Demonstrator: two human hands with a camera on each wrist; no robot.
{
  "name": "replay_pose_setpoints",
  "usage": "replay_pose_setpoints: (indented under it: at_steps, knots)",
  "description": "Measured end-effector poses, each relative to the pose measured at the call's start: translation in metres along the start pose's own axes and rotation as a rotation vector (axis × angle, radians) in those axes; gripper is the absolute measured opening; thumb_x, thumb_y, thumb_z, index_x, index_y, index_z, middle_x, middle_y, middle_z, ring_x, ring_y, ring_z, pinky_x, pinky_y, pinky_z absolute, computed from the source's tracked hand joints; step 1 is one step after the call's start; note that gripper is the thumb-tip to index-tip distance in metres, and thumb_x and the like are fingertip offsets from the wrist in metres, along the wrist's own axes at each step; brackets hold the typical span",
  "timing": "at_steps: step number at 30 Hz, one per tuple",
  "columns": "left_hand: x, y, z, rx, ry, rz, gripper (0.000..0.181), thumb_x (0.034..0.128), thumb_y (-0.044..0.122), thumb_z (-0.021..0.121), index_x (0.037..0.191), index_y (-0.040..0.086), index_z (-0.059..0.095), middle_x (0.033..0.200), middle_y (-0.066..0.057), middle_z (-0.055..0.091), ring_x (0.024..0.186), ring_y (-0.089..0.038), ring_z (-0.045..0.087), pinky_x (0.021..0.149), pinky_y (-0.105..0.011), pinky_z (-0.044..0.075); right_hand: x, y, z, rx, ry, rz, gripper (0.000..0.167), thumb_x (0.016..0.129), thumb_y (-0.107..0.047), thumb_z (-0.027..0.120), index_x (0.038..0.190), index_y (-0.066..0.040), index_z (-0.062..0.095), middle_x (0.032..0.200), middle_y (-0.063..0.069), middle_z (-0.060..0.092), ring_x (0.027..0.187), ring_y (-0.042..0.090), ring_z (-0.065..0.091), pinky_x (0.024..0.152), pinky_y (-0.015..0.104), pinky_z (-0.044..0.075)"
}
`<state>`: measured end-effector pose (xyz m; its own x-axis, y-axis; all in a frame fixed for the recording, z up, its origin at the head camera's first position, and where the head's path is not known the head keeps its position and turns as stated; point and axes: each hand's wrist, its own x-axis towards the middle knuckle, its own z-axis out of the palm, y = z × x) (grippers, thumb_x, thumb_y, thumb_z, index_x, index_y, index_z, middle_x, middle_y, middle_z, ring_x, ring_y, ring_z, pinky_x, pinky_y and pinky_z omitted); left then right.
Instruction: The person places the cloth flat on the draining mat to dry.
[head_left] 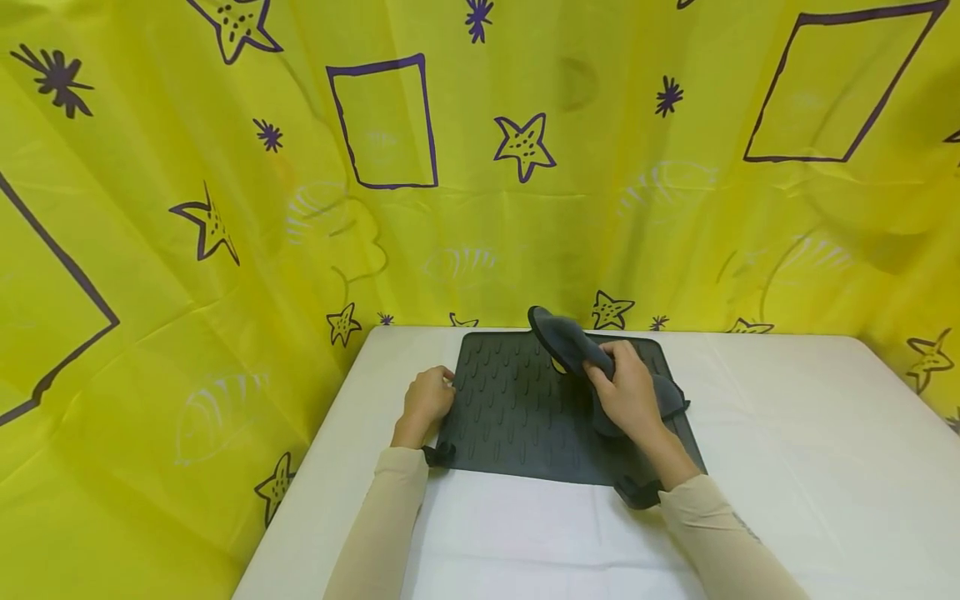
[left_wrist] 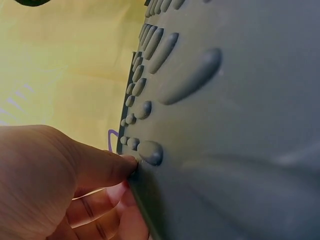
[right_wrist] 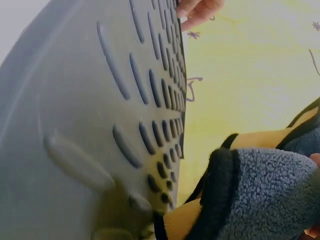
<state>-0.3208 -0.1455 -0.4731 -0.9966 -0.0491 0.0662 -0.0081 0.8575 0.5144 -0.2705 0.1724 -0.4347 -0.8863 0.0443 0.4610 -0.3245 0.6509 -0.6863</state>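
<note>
Left hand (head_left: pixel 429 398) pinches the mat (head_left: pixel 498 408); right hand (head_left: pixel 628 392) grips a grey slipper (head_left: pixel 562 336), partly hiding a second slipper (head_left: pixel 670 396)

The left wrist view's edges cut off the dark mat (left_wrist: pixel 260 110).

The mat (head_left: pixel 510 408) lies on the table (head_left: pixel 787 433) before the curtain (head_left: pixel 465 225), slippers (head_left: pixel 561 336) over its right half.

Room for my right hand (head_left: pixel 628 390) to pass toward the right edge of the worktop (head_left: pixel 810 433). Over the ridged mat (head_left: pixel 491 408), held slipper (head_left: pixel 558 333) obstructs. Curtain (head_left: pixel 465 225) bars far edge.
</note>
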Motion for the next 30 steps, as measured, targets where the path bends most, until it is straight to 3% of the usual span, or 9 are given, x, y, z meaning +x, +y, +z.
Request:
replay_pose_setpoints:
  at_steps: [5,12,20,25,30]
  knots:
    - [0.0,0.001,0.001,0.004,0.001,0.0,0.023,0.0947,0.013,0.066,0.116,0.006,0.073,0.111,-0.014,0.076,0.094,-0.033,0.071,0.084,-0.049,0.056,0.0,0.002,0.006,-0.018,-0.055,0.015,0.023,0.099,-0.015,0.066,0.113,0.002,0.059,0.107,0.018,0.059,0.089,0.033,0.056,0.077,0.043,0.043]
    - [0.0,0.003,0.002,0.0,-0.01,-0.007,0.024,0.0959,0.013,0.065,0.117,0.005,0.072,0.113,-0.015,0.075,0.096,-0.033,0.071,0.085,-0.048,0.056,-0.004,0.005,0.01,-0.079,-0.196,0.01,0.025,0.099,-0.016,0.066,0.115,0.001,0.059,0.107,0.017,0.059,0.09,0.031,0.058,0.079,0.046,0.046]
    - [-0.001,0.004,0.001,0.004,0.001,0.012,0.024,0.0951,0.012,0.066,0.117,0.004,0.072,0.113,-0.015,0.075,0.097,-0.035,0.072,0.085,-0.049,0.057,-0.009,0.01,0.013,-0.154,-0.509,-0.037,0.027,0.098,-0.025,0.069,0.117,-0.006,0.062,0.112,0.01,0.061,0.099,0.026,0.057,0.087,0.047,0.049]
    - [-0.002,0.004,0.0,0.01,0.0,0.014,0.024,0.0949,0.013,0.066,0.116,0.005,0.073,0.113,-0.015,0.076,0.098,-0.036,0.072,0.085,-0.05,0.057,-0.012,0.011,0.014,-0.196,-0.667,-0.113,0.046,0.098,-0.035,0.068,0.129,-0.002,0.062,0.126,0.014,0.06,0.115,0.03,0.052,0.098,0.053,0.048]
    - [-0.002,0.004,-0.002,0.031,-0.009,0.023,0.027,0.0948,0.015,0.067,0.119,0.004,0.071,0.116,-0.015,0.075,0.099,-0.036,0.071,0.084,-0.05,0.057,-0.013,0.011,0.013,-0.202,-0.761,-0.076,0.064,0.098,-0.047,0.065,0.143,-0.001,0.055,0.142,0.019,0.051,0.128,0.037,0.044,0.106,0.062,0.041]
